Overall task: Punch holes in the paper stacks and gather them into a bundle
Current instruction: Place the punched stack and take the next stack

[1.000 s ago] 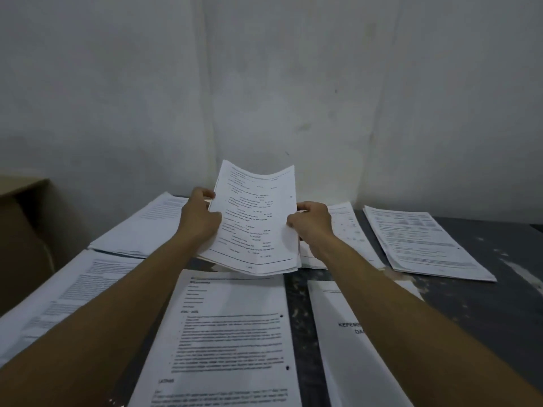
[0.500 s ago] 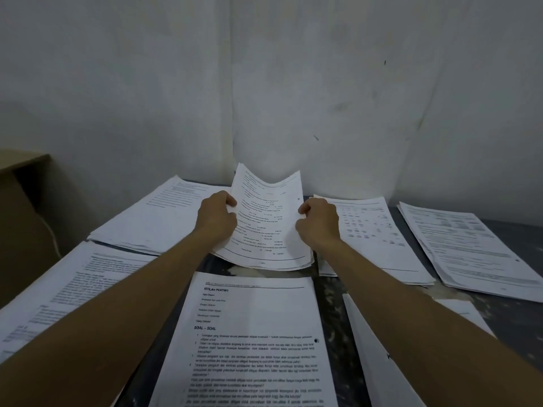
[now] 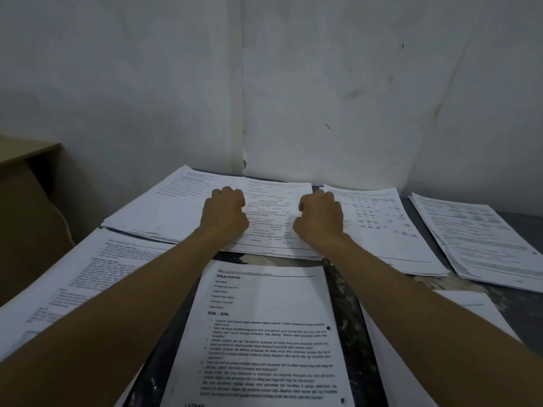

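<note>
A printed paper stack (image 3: 271, 218) lies flat at the far middle of the dark table (image 3: 343, 304), partly overlapping the stack to its left. My left hand (image 3: 224, 214) is curled on its left side and my right hand (image 3: 320, 217) on its right side, fingers closed around the edges. Right in front of me lies another stack (image 3: 264, 333) headed "ISTILAH PENTING", with two punched holes (image 3: 328, 328) along its right edge. No hole punch is in view.
More stacks surround these: far left (image 3: 173, 207), near left (image 3: 73, 286), near right (image 3: 435, 348), far right (image 3: 379, 227) and furthest right (image 3: 482, 239). A brown cabinet (image 3: 26, 207) stands at the left. A white wall (image 3: 293, 98) closes off the table's back edge.
The stack I held tilted up off the table has come down flat at the far middle. Both hands lowered with it and stay at its sides.
</note>
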`<move>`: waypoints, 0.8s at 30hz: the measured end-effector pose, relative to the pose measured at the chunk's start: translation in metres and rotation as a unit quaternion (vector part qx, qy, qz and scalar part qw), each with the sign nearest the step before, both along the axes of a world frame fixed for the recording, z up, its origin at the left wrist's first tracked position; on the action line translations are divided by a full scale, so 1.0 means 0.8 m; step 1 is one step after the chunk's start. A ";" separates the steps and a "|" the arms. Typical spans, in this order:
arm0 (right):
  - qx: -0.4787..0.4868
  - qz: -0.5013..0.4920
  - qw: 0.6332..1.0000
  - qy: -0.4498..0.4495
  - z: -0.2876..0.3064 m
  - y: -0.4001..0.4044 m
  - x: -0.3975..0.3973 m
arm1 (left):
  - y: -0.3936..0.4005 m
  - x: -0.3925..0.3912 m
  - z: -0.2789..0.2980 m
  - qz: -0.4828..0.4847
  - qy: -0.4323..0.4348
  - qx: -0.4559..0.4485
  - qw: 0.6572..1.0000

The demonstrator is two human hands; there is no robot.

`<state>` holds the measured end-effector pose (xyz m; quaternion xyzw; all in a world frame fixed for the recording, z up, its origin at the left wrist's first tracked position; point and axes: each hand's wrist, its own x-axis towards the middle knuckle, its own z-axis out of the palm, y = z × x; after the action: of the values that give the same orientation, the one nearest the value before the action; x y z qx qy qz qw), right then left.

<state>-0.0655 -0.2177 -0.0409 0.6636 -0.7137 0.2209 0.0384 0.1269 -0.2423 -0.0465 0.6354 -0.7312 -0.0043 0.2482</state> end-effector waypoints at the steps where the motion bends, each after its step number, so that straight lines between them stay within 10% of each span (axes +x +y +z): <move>1: -0.004 0.007 1.000 -0.007 0.002 0.004 0.005 | 0.005 0.003 0.004 -0.002 0.005 0.000 1.000; 16: -0.036 0.112 0.990 -0.073 0.009 0.088 0.132 | 0.114 0.147 0.030 0.090 0.038 -0.012 0.995; 24: -0.014 0.189 0.978 -0.090 -0.002 0.141 0.201 | 0.171 0.240 0.023 0.165 -0.049 0.123 0.977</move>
<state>0.0954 -0.1052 -0.0425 0.7636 -0.5726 0.2926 -0.0592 0.3187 -0.1052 -0.0282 0.7724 -0.6215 -0.0225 0.1292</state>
